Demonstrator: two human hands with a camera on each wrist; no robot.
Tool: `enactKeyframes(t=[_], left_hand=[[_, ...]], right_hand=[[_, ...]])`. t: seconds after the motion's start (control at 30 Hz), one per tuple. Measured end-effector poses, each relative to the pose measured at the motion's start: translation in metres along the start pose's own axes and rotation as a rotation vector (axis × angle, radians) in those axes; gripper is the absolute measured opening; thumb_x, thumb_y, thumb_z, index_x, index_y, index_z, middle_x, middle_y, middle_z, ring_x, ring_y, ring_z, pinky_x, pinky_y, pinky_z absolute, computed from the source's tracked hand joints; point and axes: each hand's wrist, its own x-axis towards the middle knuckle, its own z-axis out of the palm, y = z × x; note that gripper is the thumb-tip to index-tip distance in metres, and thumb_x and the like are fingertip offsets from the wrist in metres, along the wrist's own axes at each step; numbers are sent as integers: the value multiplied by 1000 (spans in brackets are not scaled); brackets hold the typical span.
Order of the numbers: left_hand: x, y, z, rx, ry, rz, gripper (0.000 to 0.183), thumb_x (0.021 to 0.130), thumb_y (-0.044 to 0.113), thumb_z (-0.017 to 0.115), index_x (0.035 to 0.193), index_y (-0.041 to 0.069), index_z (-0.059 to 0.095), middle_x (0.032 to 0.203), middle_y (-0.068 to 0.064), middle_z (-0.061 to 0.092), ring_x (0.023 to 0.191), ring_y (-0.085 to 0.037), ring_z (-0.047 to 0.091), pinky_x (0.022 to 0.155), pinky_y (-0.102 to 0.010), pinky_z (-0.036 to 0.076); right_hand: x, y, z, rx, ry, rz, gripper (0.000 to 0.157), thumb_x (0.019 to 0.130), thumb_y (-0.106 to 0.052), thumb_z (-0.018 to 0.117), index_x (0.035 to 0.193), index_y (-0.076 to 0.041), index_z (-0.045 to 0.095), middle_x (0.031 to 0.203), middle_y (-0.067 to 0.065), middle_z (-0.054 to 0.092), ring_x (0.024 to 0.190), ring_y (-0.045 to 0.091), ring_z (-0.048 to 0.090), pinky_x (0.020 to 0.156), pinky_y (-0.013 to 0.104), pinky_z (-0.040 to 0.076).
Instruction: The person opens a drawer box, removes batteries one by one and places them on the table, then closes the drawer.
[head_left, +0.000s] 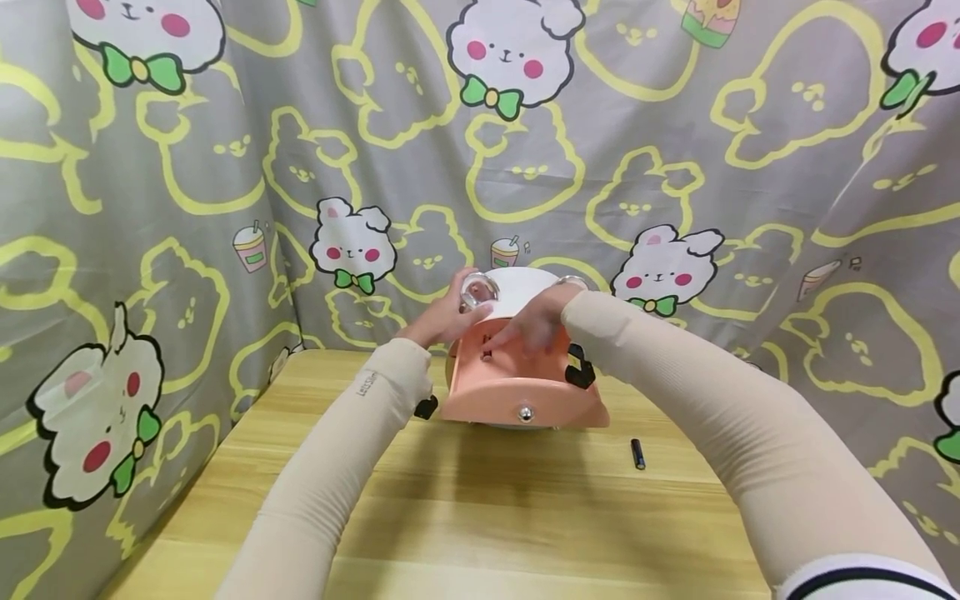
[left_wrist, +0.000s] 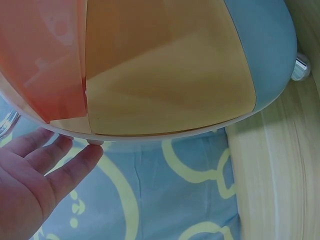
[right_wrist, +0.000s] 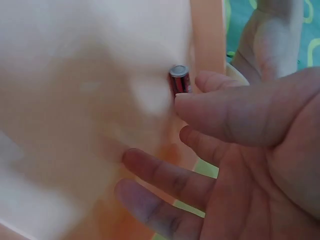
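Observation:
A rounded storage box with a white top (head_left: 517, 287) stands on the table. Its pink drawer (head_left: 517, 392), with a silver knob (head_left: 526, 413), is pulled out or tipped forward. My left hand (head_left: 446, 317) grips the box's left edge near a clear ring (head_left: 478, 290); in the left wrist view its fingertips go behind the white rim. Inside the drawer is my right hand (head_left: 536, 321), slightly blurred. The right wrist view shows a small red and black battery (right_wrist: 180, 80) pinched between thumb and index finger, the other fingers loosely spread.
A dark battery (head_left: 637, 454) lies on the wooden table (head_left: 525, 517), right of the box. Black clip-like pieces (head_left: 579, 367) show near both wrists. A patterned curtain (head_left: 420, 167) hangs behind and at the sides. Yellow and blue parts (left_wrist: 170, 75) form the box's side.

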Motion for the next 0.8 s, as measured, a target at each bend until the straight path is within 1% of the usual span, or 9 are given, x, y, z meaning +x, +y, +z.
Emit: enactKeyframes(t=[0.07, 0.13, 0.2, 0.3, 0.4, 0.47, 0.6, 0.67, 0.8], left_hand=[[0, 1, 0, 1, -4, -3, 80, 94, 45, 59, 152, 25, 8, 129, -25, 51, 113, -38, 55, 99, -50, 41], [0, 1, 0, -2, -10, -3, 80, 94, 45, 59, 152, 25, 7, 130, -25, 50, 113, -38, 54, 99, -50, 41], [0, 2, 0, -5, -11, -4, 81, 94, 45, 59, 152, 25, 7, 130, -24, 50, 113, -37, 54, 100, -50, 40], [0, 3, -1, -8, -4, 0, 80, 94, 44, 59, 152, 24, 7, 129, -24, 50, 112, -37, 54, 100, -49, 40], [-1, 4, -1, -4, 4, -1, 79, 94, 44, 59, 152, 24, 8, 129, -25, 50, 112, -38, 54, 100, -49, 40], [-2, 4, -1, -5, 6, 0, 79, 95, 44, 58, 152, 26, 8, 129, -25, 51, 112, -38, 55, 100, -49, 40], [-2, 2, 0, -7, 11, -1, 79, 94, 44, 59, 152, 25, 8, 127, -27, 52, 110, -40, 56, 98, -50, 42], [-1, 1, 1, -7, 10, -1, 79, 94, 44, 59, 152, 26, 8, 126, -27, 53, 109, -40, 56, 97, -50, 42], [-2, 1, 0, -11, 0, -4, 78, 94, 45, 59, 152, 27, 8, 124, -25, 54, 107, -39, 57, 95, -49, 44]], right_hand=[[1, 0, 1, 34, -12, 6, 78, 90, 1, 49, 151, -42, 29, 104, 0, 38, 69, 12, 29, 56, 20, 29], [2, 0, 1, 33, -17, -4, 77, 90, 2, 48, 152, -40, 29, 102, 1, 38, 66, 12, 27, 57, 20, 30], [3, 1, 1, -6, -14, -25, 74, 90, 1, 48, 151, -37, 31, 114, 0, 39, 76, 12, 35, 59, 21, 31], [4, 2, 0, -153, 11, -70, 66, 92, -5, 48, 150, -32, 33, 133, 0, 36, 97, 15, 40, 66, 23, 32], [5, 3, 0, -181, 22, -110, 54, 95, -9, 49, 146, -25, 40, 135, 3, 40, 114, 19, 38, 77, 23, 35], [5, 3, 2, -128, 18, -117, 49, 96, -9, 49, 143, -21, 44, 130, 4, 46, 113, 19, 43, 82, 23, 40], [4, 5, 5, -20, 5, -94, 39, 96, -9, 52, 135, -15, 51, 118, 4, 54, 104, 16, 50, 79, 24, 47], [3, 5, 5, -16, -2, -81, 36, 97, -11, 52, 133, -14, 53, 114, 2, 54, 100, 14, 49, 78, 23, 45], [0, 8, 6, 12, -45, -74, 28, 96, -8, 49, 121, -10, 58, 94, -1, 52, 83, 12, 48, 69, 22, 39]])
